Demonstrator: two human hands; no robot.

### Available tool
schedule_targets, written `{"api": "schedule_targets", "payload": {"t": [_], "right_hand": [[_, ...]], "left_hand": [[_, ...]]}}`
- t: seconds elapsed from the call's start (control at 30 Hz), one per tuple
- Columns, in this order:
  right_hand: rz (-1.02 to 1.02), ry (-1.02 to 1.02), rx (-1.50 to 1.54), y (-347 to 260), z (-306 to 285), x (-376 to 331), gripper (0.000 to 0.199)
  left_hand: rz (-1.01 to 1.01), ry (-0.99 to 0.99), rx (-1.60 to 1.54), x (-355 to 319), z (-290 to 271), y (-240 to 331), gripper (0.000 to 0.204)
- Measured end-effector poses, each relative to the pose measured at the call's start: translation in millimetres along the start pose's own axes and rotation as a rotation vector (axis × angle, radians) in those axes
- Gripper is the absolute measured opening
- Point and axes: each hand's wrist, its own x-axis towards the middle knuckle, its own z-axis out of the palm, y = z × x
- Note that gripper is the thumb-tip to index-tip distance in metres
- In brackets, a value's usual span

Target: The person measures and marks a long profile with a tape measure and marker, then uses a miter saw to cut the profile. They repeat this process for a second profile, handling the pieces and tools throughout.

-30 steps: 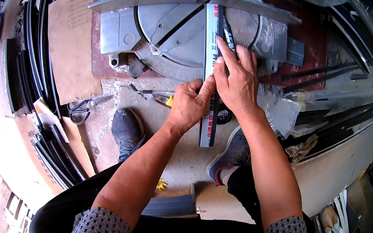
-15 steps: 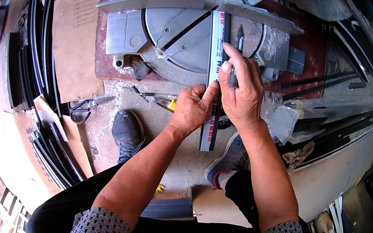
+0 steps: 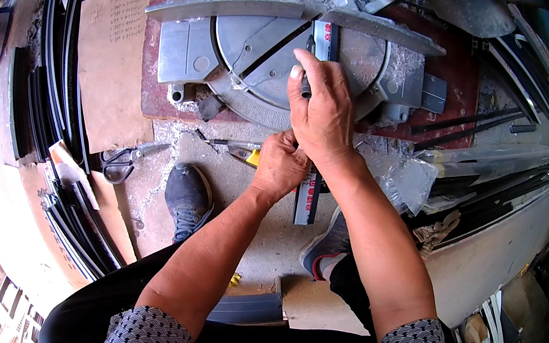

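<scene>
A long straight metal profile strip (image 3: 306,204), dark-sided with a pale printed film on top, points away from me. Its far end rests on the round grey table of a mitre saw (image 3: 271,72), against the fence (image 3: 381,29). My left hand (image 3: 281,167) is closed on the strip near its middle, thumb on top. My right hand (image 3: 326,108) lies over the strip just beyond, its fingers closed round a dark marker pen (image 3: 306,89). The pen lies along the strip's left edge; the fingers partly hide it.
Scissors (image 3: 118,164), a brown cardboard sheet (image 3: 110,62) with handwriting and several black strips (image 3: 58,54) lie on the left. A yellow-and-black cutter (image 3: 248,156) is near my left hand. Plastic-wrapped profiles (image 3: 495,165) lie at right. My shoes (image 3: 189,194) flank the strip.
My right hand has moved left with the pen, from the strip's right side across to its left edge. My left hand stays on the strip, which has barely shifted.
</scene>
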Motion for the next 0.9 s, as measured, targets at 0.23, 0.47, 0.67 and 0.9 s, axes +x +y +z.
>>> {"api": "schedule_targets", "payload": {"t": [0.23,0.47,0.67,0.9], "right_hand": [[-0.004,0.007,0.004,0.4,11.0,5.9,0.028],[0.01,0.006,-0.032,2.6,16.6,9.1,0.03],[0.034,-0.028,-0.056,-0.2,15.9,10.2,0.033],[0.036,-0.021,-0.131,-5.7,18.6,11.5,0.028]], "left_hand": [[-0.045,-0.058,-0.019,0.1,-3.2,1.5,0.018],[-0.04,-0.049,-0.021,-1.1,-2.0,3.2,0.018],[-0.035,-0.066,-0.012,-1.5,-3.4,9.0,0.019],[-0.033,-0.059,0.048,-2.2,-4.9,12.2,0.018]]}}
